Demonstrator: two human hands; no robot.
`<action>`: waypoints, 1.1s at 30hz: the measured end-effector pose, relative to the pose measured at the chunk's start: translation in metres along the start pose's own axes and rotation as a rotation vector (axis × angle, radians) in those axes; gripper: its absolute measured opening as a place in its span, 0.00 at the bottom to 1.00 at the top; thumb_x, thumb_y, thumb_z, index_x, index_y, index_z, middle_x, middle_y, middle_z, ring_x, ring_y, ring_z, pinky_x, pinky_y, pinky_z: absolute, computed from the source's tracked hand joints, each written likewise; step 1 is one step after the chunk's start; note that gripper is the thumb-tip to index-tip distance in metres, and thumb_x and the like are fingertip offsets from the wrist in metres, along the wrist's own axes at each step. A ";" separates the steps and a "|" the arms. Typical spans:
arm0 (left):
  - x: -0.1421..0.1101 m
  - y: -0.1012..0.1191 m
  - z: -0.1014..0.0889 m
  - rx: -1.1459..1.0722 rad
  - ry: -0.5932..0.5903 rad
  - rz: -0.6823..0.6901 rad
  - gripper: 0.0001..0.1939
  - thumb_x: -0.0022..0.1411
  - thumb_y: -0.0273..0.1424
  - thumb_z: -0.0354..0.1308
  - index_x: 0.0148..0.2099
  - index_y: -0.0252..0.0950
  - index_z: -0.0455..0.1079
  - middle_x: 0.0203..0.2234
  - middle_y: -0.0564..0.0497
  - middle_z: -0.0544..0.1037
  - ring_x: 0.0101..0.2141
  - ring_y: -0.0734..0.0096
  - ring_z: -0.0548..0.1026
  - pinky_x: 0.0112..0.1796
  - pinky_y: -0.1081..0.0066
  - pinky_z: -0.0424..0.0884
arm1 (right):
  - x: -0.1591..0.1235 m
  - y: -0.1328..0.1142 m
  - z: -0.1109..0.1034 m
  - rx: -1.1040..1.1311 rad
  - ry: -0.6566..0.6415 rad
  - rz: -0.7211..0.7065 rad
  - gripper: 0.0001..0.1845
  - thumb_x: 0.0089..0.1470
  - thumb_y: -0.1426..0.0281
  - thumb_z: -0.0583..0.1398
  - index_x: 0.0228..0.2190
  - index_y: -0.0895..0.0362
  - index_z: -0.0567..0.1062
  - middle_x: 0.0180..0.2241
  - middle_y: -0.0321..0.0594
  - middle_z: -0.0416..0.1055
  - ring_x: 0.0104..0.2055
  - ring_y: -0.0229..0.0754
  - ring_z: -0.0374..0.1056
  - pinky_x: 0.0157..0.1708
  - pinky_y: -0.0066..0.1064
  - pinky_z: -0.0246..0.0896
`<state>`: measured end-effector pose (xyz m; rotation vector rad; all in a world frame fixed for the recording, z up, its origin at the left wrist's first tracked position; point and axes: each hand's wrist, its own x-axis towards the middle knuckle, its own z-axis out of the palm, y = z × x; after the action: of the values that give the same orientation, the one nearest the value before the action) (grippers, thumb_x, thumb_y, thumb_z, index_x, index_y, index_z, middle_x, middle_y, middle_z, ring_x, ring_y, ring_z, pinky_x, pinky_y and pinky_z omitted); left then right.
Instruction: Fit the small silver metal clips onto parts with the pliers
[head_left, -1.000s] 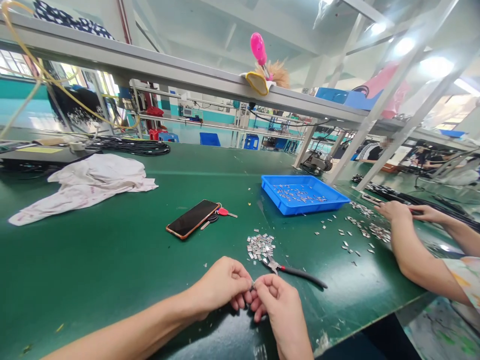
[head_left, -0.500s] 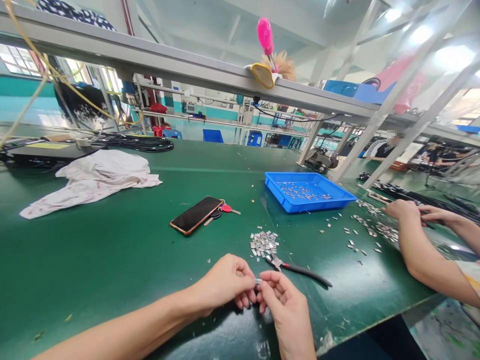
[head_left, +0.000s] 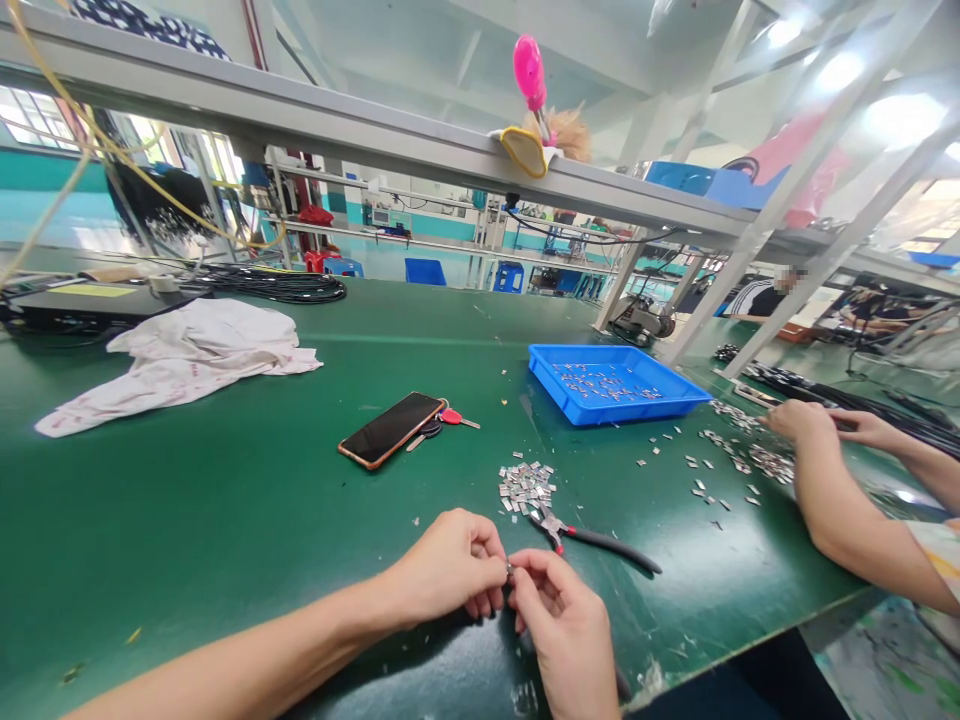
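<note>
My left hand (head_left: 457,565) and my right hand (head_left: 562,625) meet low over the green table, fingertips pinched together. Between them is a small metal piece (head_left: 510,570), mostly covered by the fingers; both hands grip it. Just beyond lies a heap of small flat silver metal pieces (head_left: 527,485). Beside the heap, a pair of cutting pliers (head_left: 592,538) with dark handles rests on the table, its jaws toward the pieces. Under my right hand a bit of another dark handle shows.
A phone (head_left: 391,430) and keys (head_left: 450,416) lie farther back. A blue tray (head_left: 637,410) holds scattered small parts. A white cloth (head_left: 217,350) is at the left. On the right, a co-worker's hands (head_left: 810,425) work by more metal pieces (head_left: 771,463). A shelf beam (head_left: 375,130) crosses above.
My right hand has moved slightly left and closer to my left hand, so less of the metal piece shows. The things on the table stay where they were.
</note>
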<state>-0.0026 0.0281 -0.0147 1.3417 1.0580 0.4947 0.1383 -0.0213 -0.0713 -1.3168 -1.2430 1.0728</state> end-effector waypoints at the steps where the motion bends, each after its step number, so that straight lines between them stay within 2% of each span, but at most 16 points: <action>1: 0.000 0.000 -0.001 0.006 -0.006 0.006 0.06 0.44 0.27 0.51 0.26 0.32 0.66 0.15 0.52 0.73 0.18 0.73 0.71 0.19 0.77 0.66 | 0.000 0.000 0.000 -0.025 0.003 -0.024 0.17 0.52 0.57 0.57 0.34 0.58 0.74 0.28 0.39 0.71 0.24 0.35 0.63 0.24 0.25 0.59; 8: -0.001 0.001 -0.010 0.025 -0.093 0.042 0.06 0.45 0.28 0.53 0.28 0.31 0.69 0.17 0.50 0.74 0.19 0.72 0.73 0.21 0.76 0.68 | -0.003 -0.004 -0.001 -0.109 0.045 -0.106 0.16 0.52 0.58 0.56 0.32 0.58 0.75 0.28 0.41 0.72 0.24 0.36 0.66 0.24 0.24 0.61; 16: 0.001 0.002 -0.016 -0.040 -0.191 0.033 0.06 0.45 0.27 0.53 0.28 0.30 0.69 0.19 0.49 0.75 0.20 0.73 0.73 0.23 0.75 0.70 | -0.001 0.002 -0.003 -0.194 -0.005 -0.163 0.13 0.55 0.61 0.54 0.33 0.55 0.74 0.31 0.38 0.71 0.28 0.35 0.67 0.29 0.24 0.62; 23: -0.001 0.005 -0.012 -0.075 -0.166 0.015 0.06 0.41 0.25 0.52 0.26 0.31 0.67 0.17 0.50 0.75 0.18 0.74 0.72 0.21 0.76 0.69 | -0.002 -0.002 -0.001 -0.194 0.024 -0.208 0.11 0.54 0.64 0.55 0.31 0.56 0.74 0.30 0.38 0.71 0.28 0.36 0.68 0.29 0.24 0.63; 29: 0.001 0.000 -0.009 -0.097 -0.143 0.013 0.06 0.39 0.24 0.52 0.25 0.31 0.67 0.17 0.50 0.75 0.18 0.71 0.73 0.21 0.75 0.69 | -0.004 -0.002 0.001 -0.179 0.017 -0.149 0.12 0.55 0.62 0.55 0.31 0.56 0.74 0.31 0.39 0.71 0.30 0.37 0.68 0.31 0.25 0.63; 33: 0.001 0.000 -0.010 -0.117 -0.162 0.003 0.09 0.40 0.25 0.51 0.28 0.30 0.68 0.20 0.48 0.76 0.19 0.71 0.74 0.24 0.72 0.72 | -0.005 -0.001 0.005 -0.133 0.088 -0.104 0.14 0.54 0.60 0.55 0.31 0.56 0.74 0.29 0.38 0.71 0.29 0.37 0.68 0.31 0.26 0.62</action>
<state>-0.0106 0.0343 -0.0142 1.2582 0.8813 0.4362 0.1332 -0.0256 -0.0708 -1.3688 -1.3201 0.8618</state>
